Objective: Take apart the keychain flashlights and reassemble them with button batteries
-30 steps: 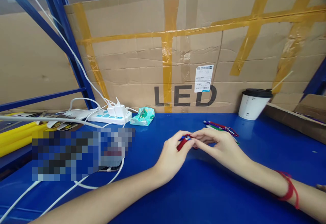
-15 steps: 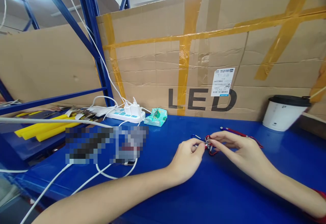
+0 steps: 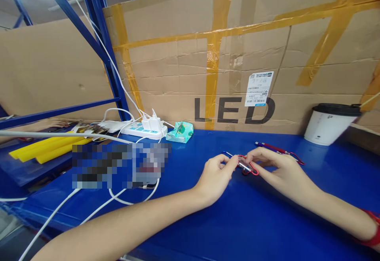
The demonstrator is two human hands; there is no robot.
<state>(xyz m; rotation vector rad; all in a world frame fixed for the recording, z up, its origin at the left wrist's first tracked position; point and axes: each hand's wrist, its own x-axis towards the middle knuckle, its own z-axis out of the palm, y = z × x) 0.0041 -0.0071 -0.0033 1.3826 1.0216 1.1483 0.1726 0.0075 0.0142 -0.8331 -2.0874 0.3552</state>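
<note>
My left hand (image 3: 216, 177) and my right hand (image 3: 274, 169) meet over the blue table (image 3: 237, 221). Between their fingertips is a small red carabiner clip (image 3: 248, 167) with a silver part, and a bit of blue metal pokes out above my left fingers. Both hands pinch this cluster. Just behind my right hand lie red and blue pen-like pieces (image 3: 276, 149) on the table.
A white paper cup with a black lid (image 3: 331, 123) stands at the back right. A taped cardboard box marked LED (image 3: 237, 55) forms the back wall. A power strip with chargers (image 3: 145, 128), a tissue pack (image 3: 179, 131), white cables (image 3: 118, 199) and yellow strips (image 3: 41, 150) lie to the left.
The camera has swung left and tilted, so the hands sit further right. The red piece between the fingers now shows as an open carabiner loop rather than a short red bar.
</note>
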